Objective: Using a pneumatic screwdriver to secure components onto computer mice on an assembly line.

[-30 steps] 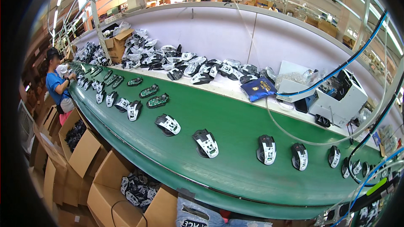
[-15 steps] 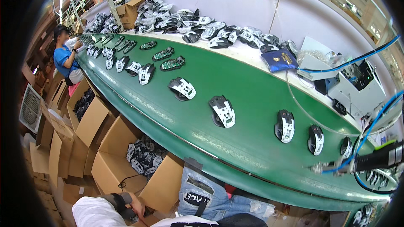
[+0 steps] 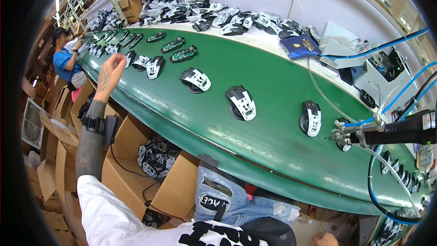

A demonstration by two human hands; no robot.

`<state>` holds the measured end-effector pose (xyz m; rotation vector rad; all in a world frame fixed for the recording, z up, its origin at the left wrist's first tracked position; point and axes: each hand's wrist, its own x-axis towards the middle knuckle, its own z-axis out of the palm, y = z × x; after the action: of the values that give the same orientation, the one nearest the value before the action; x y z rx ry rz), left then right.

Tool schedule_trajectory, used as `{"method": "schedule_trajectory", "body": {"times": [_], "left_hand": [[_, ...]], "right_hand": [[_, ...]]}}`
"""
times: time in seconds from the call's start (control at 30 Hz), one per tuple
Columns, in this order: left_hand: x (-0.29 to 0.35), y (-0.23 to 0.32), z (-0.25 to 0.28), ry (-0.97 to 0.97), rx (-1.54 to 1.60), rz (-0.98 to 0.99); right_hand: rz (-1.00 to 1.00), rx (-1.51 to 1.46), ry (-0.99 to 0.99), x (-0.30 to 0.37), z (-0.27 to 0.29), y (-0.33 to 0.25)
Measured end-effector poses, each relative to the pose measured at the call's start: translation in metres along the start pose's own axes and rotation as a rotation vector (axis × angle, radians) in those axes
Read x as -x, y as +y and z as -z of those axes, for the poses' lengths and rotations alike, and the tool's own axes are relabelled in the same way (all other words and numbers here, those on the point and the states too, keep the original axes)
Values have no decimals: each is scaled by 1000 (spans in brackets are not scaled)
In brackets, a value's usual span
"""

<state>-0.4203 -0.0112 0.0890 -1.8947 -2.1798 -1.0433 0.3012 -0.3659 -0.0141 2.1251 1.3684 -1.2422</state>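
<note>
My left hand (image 3: 110,74) is raised over the near edge of the green conveyor belt (image 3: 205,114), fingers curled together. Whether anything is between the fingertips is hidden. Close by are the white-and-black computer mouse shells (image 3: 155,67) lined up along the belt, and green circuit boards on mouse bases (image 3: 184,53) lie beyond them. A dark band with a small box (image 3: 109,130) and a cable is on my left wrist. At the lower edge shows part of my right hand (image 3: 325,239), low beside my jeans (image 3: 227,200); its fingers are mostly cut off.
A black power screwdriver (image 3: 400,128) with blue hoses hangs over the belt at right, its tip by a mouse shell. Cardboard boxes (image 3: 170,200) of dark parts stand at left. Bagged mouse parts (image 3: 218,18) line the back shelf. A co-worker (image 3: 66,59) stands far left.
My left hand has risen from beside the cardboard box to above the belt edge. My right hand has come into view below. The screwdriver has shifted up and left over a mouse shell.
</note>
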Motion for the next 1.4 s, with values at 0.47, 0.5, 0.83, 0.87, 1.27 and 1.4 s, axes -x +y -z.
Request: {"method": "schedule_trajectory", "body": {"times": [0.47,0.5,0.83,0.87,1.27,1.4], "left_hand": [[102,243,-225,-545,-106,-361],[97,237,-229,-596,24,-474],[-89,60,-161,-407,-111,-365],[-97,53,-161,-440,-182,-372],[-113,46,-195,-929,-21,-354],[-97,51,-208,-882,-11,-432]], "right_hand": [[754,-461,2105,19,130,-126],[844,-592,2005,14,136,-136],[1063,-1024,1280,-30,160,-173],[1067,-1034,1286,-36,160,-175],[1136,-1250,1318,-42,149,-182],[1037,-1294,1396,-42,153,-178]]}}
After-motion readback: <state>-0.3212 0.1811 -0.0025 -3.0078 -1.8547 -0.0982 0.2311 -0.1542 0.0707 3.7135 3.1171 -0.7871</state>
